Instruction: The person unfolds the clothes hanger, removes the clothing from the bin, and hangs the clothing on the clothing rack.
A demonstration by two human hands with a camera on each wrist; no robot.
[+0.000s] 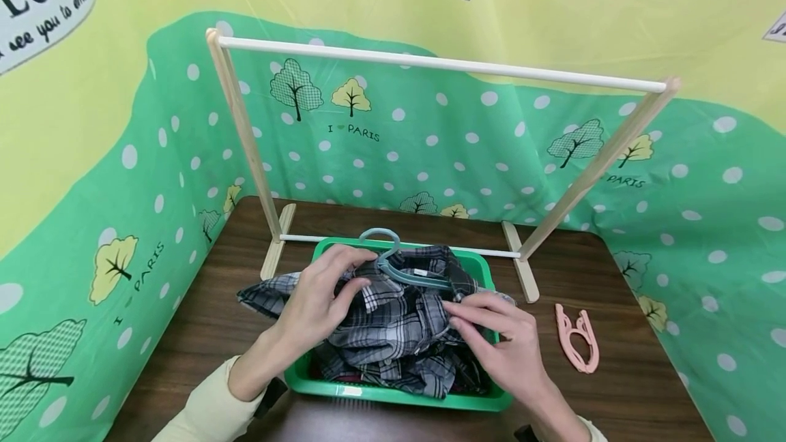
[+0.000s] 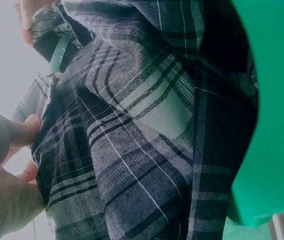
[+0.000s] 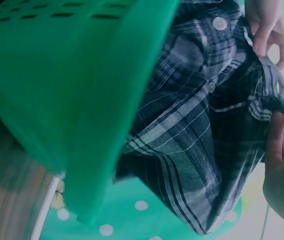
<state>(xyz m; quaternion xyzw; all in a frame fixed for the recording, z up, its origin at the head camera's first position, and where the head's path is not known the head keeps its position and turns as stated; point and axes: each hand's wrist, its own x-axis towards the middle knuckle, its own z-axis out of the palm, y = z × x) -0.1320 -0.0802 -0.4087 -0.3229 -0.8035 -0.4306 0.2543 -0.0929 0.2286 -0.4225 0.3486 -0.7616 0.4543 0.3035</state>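
Plaid shirt, head view: sitting bunched in the green basket on the worktop, in front of the rack. From my remote seat I'd call it light, soft and floppy, not fragile, and I'd take hold at the collar or shoulders, not the loose folds. Collar end faces the rack, body flops toward the near rim; too crumpled for me to call a clean long axis.
Blue hanger, head view: up at the collar, partly under cloth. Hook points toward the rack, the arm I can see runs off to the right. Looks stiff and probably a bit slick, so I'd grab near the hook.
Left hand, head view: thumb and fingers on the cloth beside the hook.
Right hand, head view: pinching cloth by the hanger's right end, well clear of the pink hanger.
Shirt edge, left wrist view: I see thumb and finger pinching it, plaid hanging in soft folds.
Buttons, right wrist view: front placket shows, both hands clamped on fabric, apart from each other.
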